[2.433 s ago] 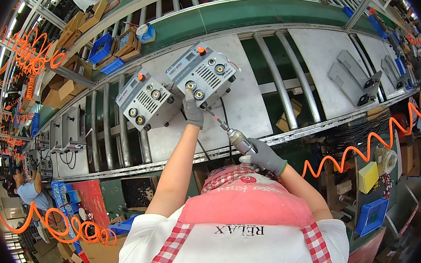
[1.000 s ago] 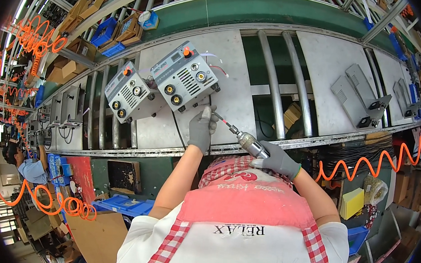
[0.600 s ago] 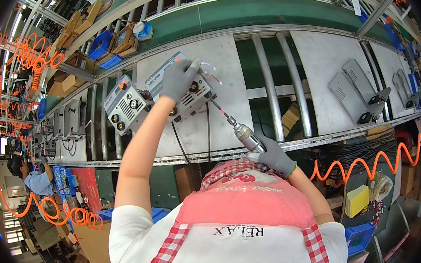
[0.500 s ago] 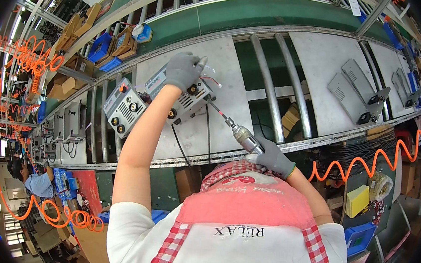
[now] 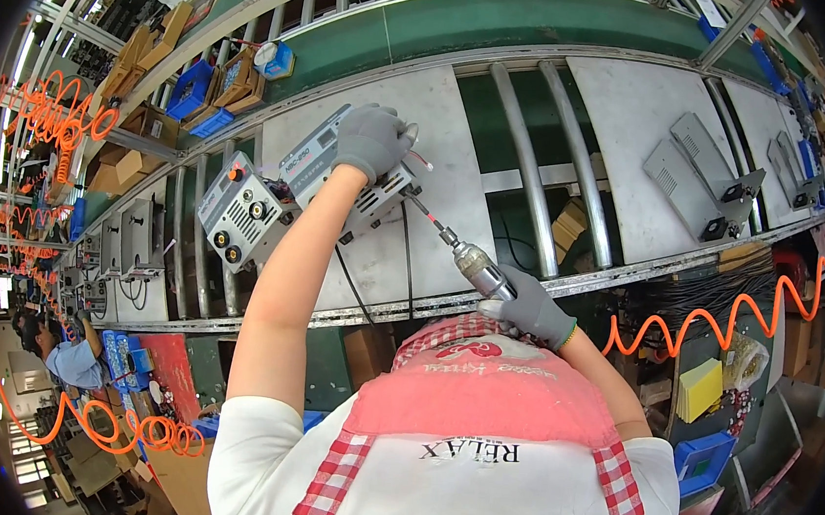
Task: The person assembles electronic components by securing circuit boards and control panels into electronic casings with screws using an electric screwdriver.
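A grey metal machine case point(image 5: 313, 162) with a vented front panel and black knobs lies on a pale board. My gloved left hand point(image 5: 374, 141) is closed over its upper front edge, hiding part of the panel. In my gloved right hand point(image 5: 532, 309) is a metal power screwdriver point(image 5: 478, 265). Its long bit slants up and left, with the tip at the front panel; whether it sits on a screw is too small to tell. A short white-tipped wire sticks out beside my left hand. Left of this case stands a similar machine point(image 5: 238, 211) with knobs and an orange switch.
Steel rollers point(image 5: 528, 170) cross the line to the right, followed by another board with bent grey metal panels point(image 5: 694, 179). Parts boxes and a blue bin point(image 5: 192, 91) stand at the far left. An orange coiled hose point(image 5: 721, 319) hangs at right. Other people work at left.
My left hand has shifted slightly right over the front panel and now covers a knob that showed before. The screwdriver and my right hand have hardly moved.
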`<state>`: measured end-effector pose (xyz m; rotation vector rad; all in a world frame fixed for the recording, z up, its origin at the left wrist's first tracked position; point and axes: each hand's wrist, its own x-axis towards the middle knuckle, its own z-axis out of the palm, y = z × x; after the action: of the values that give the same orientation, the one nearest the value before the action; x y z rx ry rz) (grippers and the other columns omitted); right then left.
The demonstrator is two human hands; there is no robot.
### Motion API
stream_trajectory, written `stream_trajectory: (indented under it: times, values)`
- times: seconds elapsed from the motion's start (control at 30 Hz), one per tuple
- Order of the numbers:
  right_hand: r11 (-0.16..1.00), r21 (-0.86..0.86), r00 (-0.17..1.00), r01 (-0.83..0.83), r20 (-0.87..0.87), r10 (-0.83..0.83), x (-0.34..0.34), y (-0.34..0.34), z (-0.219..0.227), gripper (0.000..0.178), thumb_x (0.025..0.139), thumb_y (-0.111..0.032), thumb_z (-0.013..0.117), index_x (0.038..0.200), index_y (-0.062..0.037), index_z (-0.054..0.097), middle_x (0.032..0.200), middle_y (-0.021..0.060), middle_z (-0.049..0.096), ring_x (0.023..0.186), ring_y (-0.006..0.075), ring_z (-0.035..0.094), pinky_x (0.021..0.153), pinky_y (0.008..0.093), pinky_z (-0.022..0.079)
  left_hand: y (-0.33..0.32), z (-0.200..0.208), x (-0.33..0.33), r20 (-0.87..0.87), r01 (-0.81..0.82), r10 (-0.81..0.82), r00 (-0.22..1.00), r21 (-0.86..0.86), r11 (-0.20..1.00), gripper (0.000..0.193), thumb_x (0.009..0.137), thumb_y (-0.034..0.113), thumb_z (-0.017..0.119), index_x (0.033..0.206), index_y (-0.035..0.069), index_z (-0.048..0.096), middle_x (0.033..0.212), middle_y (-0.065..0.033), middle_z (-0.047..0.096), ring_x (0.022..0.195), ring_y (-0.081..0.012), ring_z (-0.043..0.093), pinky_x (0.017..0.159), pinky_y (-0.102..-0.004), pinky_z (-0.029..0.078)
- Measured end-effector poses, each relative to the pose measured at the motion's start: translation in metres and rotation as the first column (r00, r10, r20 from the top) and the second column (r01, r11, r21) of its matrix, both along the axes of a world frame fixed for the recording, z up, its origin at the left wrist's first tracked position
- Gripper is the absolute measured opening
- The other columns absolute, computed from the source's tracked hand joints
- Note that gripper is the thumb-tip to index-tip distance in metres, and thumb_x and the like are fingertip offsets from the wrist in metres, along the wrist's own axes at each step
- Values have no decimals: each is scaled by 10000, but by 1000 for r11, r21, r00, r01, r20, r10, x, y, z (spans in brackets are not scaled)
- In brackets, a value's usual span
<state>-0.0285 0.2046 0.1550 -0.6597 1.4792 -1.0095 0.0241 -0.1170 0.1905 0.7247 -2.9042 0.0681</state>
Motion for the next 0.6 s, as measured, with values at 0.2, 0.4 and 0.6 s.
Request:
stream_trajectory:
  times: [0.2,0.4,0.6]
  values:
    - [995,90,998,-33,57,28,6,-13,5,463,770,-218,703,1133,-42,475,736,29,548,491,73,508,442,221,431,-7,-7,3,-33,-24,24,999,6,1000,338,816,379,566,663,107,696,727,-56,616,790,-248,584,701,-384,462]
    - [999,42,998,17,60,-19,15,-15,-4,451,780,-200,692,1130,-25,467,728,30,537,507,81,513,439,232,437,-9,-3,8,-3,-33,33,999,17,999,351,827,391,540,692,115,710,769,-54,637,817,-249,591,724,-380,470]
    - [999,-10,998,45,42,-45,20,-14,-17,427,756,-258,713,1049,-32,500,686,24,542,485,73,507,432,223,416,-11,-1,9,25,-41,41,999,17,999,371,842,405,513,718,120,716,792,-57,649,843,-252,598,740,-387,476]
